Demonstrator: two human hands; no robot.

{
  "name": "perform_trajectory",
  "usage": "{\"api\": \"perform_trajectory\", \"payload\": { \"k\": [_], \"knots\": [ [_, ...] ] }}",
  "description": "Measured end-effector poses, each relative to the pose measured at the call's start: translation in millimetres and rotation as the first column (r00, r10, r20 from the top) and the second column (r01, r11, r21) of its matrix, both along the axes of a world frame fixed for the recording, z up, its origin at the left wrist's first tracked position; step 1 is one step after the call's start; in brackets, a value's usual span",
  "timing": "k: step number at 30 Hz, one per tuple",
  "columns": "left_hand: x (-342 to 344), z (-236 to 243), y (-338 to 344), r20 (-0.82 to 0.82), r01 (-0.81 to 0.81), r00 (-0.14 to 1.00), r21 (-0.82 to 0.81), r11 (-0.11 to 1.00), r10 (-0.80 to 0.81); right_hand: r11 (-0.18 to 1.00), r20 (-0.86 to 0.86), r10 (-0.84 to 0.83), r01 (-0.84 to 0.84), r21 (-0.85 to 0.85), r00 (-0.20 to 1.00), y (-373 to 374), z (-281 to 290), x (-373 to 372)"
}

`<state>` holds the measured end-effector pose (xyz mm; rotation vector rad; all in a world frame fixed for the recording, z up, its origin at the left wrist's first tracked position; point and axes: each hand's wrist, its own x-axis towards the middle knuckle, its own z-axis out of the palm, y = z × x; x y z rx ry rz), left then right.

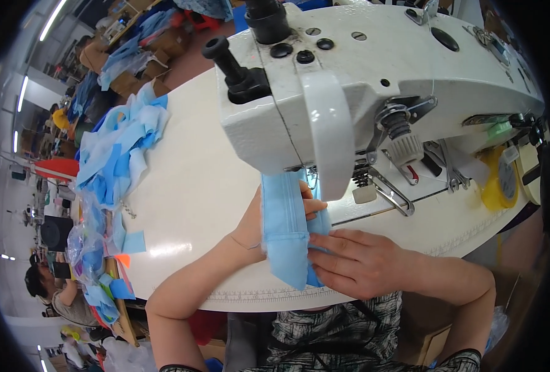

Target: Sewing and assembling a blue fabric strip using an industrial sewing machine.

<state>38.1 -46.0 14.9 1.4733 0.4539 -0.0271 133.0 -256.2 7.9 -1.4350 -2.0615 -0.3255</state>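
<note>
A light-blue fabric piece with a stitched seam hangs below the head of a white sewing machine, its upper end at the needle area. My left hand reaches behind the fabric, its fingertips curling out on the right side around an edge; the palm is hidden. From the right, my right hand pinches the lower right edge, fingers pointing left; its thumb is out of sight. The fabric's lower end drops toward the front of the table, and a second layer shows behind it.
On the white table, a pile of blue fabric pieces lies at the left. Pliers, scissors-like metal tools and a yellow tape roll sit at the right. Another person works at far left.
</note>
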Motion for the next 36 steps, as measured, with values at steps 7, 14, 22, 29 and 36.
{"api": "perform_trajectory", "payload": {
  "k": [7,14,22,29,36],
  "knots": [
    [-8,9,-2,-0.112,-0.233,0.972,-0.445,0.864,0.205,0.999,-0.021,-0.040,0.040,-0.034,0.999,-4,-4,-1],
    [-21,-6,6,-0.059,-0.112,0.993,-0.367,0.924,0.097,0.992,-0.070,-0.098,0.092,-0.084,0.993,-4,0,-4],
    [-14,-25,23,0.250,0.053,0.917,0.696,0.716,-0.311,0.970,-0.096,-0.172,0.152,-0.192,0.980,1,5,0],
    [-23,-6,22,0.244,-0.324,0.931,0.211,0.922,0.271,0.963,-0.107,-0.214,0.191,-0.189,0.971,2,-1,0],
    [-39,18,-21,0.289,-0.071,0.956,0.420,0.905,-0.059,0.958,-0.104,-0.209,0.182,-0.222,0.972,7,3,1]
  ]
}}
